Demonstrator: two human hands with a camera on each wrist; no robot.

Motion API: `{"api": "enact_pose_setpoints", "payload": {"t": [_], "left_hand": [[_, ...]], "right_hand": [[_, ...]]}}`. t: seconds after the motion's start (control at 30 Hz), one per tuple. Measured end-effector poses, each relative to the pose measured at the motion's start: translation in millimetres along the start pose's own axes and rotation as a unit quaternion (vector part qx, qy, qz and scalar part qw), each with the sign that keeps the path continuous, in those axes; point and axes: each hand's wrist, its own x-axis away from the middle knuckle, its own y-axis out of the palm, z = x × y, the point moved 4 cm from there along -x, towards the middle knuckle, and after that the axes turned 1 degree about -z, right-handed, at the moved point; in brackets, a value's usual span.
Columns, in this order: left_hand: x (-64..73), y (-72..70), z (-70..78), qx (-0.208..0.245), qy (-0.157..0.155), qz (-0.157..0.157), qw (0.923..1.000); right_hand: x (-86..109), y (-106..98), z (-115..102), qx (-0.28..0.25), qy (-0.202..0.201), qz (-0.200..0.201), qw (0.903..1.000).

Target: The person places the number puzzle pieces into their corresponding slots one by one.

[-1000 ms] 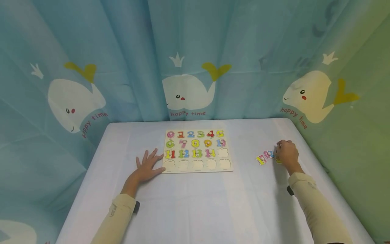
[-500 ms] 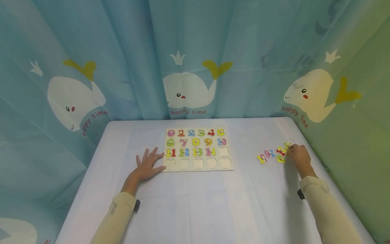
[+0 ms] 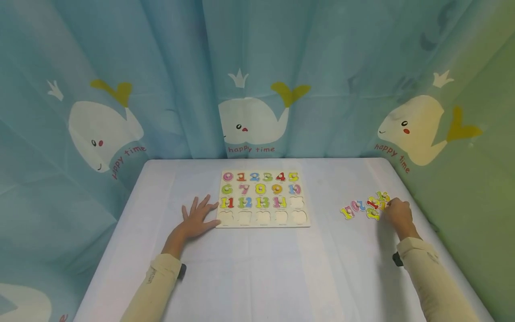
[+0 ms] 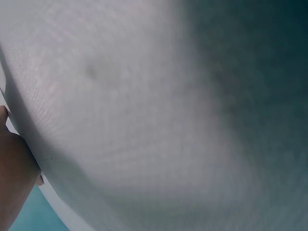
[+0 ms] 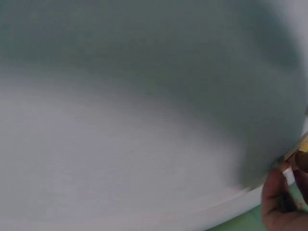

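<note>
A wooden number puzzle board [image 3: 306, 192] lies on the white table. Colourful number pieces from 0 to 14 fill its upper slots; the rest of the third row and the whole bottom row are bare recesses. With fingers spread, my left hand [image 3: 196, 223] rests at the board's left edge, thumb and fingertips touching it. My right hand [image 3: 400, 218], over the loose pieces at the right, pinches a yellowish number puzzle piece [image 5: 303, 146] between thumb and finger. Which number it bears is hidden. Beside it lie a 17 piece [image 3: 347, 212], a pink-and-blue piece [image 3: 357, 206] and several yellow and red ones [image 3: 373, 213].
The white-covered table [image 3: 261, 273] ends at a blue curtain [image 3: 177, 112] with whale prints at the back. A green curtain [image 3: 474, 197] hangs close along the right edge. Bare cloth lies between the board and the loose pieces.
My right hand has moved right across the loose pieces, uncovering several yellow and red ones, and now stays at their right end. The left hand holds its place on the board.
</note>
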Motion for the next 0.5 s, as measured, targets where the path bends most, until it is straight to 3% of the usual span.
{"api": "enact_pose_setpoints", "payload": {"t": [0.13, 0.33, 0.5], "left_hand": [[0.0, -0.7, 0.1, 0.0, -0.001, 0.001, 1.0], [-1.1, -0.7, 0.1, -0.002, 0.005, 0.001, 1.0], [-0.3, -1.2, 0.2, 0.0, -0.003, -0.005, 1.0]], "right_hand": [[-0.4, 1, 5, 0.005, 0.017, -0.025, 0.9995], [1.2, -4, -5, 0.007, -0.008, 0.032, 0.9994], [-2.1, -8, -43, -0.003, -0.052, 0.086, 0.9949]]}}
